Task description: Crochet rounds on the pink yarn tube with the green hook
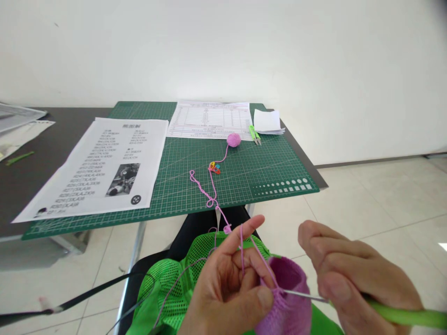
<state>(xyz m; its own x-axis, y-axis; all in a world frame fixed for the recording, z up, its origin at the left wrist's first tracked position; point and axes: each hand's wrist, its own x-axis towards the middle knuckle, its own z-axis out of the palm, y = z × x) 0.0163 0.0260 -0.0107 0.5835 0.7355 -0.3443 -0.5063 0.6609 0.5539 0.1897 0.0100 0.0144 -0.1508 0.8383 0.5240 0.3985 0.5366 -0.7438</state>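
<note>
My left hand [230,288] pinches the edge of a purple crochet piece [289,311], which is cup-shaped with its hollow side facing up. Purple yarn [241,251] loops over my raised left index finger and runs down to the stitches. In my right hand [359,274] is a crochet hook [401,312] with a green handle. Its metal shaft reaches left into the stitches at the edge of the piece, beside my left thumb; the hook's tip is hidden there.
A green cutting mat [181,186] covers much of the dark table. On it lie a purple yarn ball [233,139], coloured stitch markers [214,167], green thread snips [254,135], a white paper stack [267,122], a printed table sheet [213,121] and a pattern sheet [101,167]. Loose yarn trails over the front edge.
</note>
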